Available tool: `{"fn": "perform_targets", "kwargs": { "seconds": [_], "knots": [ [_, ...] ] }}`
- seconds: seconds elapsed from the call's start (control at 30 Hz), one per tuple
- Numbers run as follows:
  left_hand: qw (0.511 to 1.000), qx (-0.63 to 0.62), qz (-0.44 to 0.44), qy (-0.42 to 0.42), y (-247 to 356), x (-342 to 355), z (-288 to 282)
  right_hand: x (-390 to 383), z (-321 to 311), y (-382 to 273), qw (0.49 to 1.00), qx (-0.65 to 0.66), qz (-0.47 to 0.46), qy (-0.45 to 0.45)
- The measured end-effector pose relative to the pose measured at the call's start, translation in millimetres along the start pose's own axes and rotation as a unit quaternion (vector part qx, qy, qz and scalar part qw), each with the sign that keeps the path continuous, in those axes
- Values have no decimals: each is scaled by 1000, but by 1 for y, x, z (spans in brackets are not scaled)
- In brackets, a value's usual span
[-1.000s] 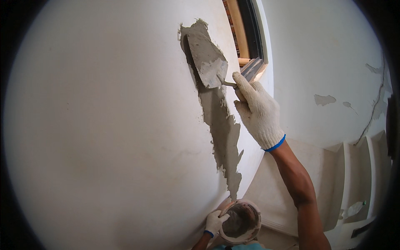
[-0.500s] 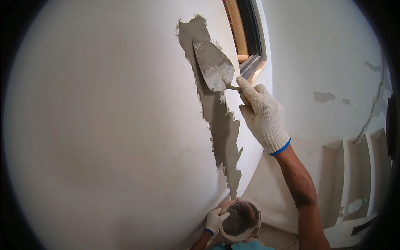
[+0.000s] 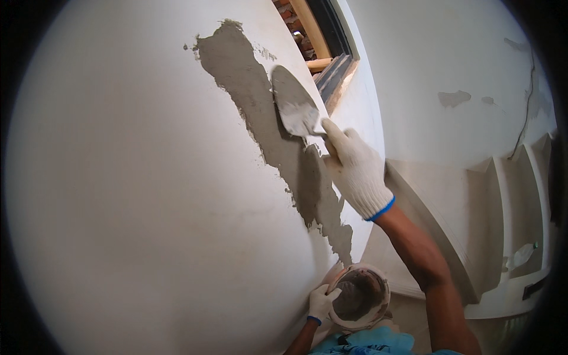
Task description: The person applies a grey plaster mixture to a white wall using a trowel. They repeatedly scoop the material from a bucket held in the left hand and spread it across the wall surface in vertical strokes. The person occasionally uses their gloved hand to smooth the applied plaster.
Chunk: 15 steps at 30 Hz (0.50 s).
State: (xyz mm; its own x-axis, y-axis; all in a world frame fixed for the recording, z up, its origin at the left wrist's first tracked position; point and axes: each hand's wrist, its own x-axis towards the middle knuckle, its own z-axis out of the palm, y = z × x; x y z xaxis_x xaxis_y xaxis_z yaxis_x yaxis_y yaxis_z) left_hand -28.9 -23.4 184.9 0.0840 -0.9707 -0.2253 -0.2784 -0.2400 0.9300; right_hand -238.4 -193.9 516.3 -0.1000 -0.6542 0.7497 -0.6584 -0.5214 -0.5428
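My right hand (image 3: 355,168), in a white knit glove with a blue cuff, grips the handle of a trowel (image 3: 294,106). The mortar-smeared blade lies over the right edge of a grey mortar strip (image 3: 248,97), which runs slantwise down the white wall (image 3: 148,177). Whether the blade presses on the wall is hard to tell. Low in the view, my left hand (image 3: 322,303), gloved alike, holds the rim of a round bucket (image 3: 384,296), thumb over the edge. Wet grey mortar (image 3: 355,296) lies inside it.
A window opening (image 3: 337,74) with a dark frame and bare brick beyond lies right of the strip. White steps (image 3: 520,207) rise at the right, with a clear plastic bottle (image 3: 523,255) on one. The far wall has a crack (image 3: 526,109) and grey patches (image 3: 454,99).
My view has shifted, so the wall and window sit farther left. The trowel has moved off the strip's middle to its right edge, baring more mortar. Both hands keep their holds.
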Motion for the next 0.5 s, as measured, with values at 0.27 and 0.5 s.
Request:
{"fn": "perform_targets", "kwargs": {
  "seconds": [0.27,0.5],
  "knots": [
    [998,50,-33,-26,-3,3,-6,-25,-6,16,975,201,94,-23],
    [1000,-5,-14,-17,6,0,-1,2,-4,6,978,200,-25,51]
  ]
}}
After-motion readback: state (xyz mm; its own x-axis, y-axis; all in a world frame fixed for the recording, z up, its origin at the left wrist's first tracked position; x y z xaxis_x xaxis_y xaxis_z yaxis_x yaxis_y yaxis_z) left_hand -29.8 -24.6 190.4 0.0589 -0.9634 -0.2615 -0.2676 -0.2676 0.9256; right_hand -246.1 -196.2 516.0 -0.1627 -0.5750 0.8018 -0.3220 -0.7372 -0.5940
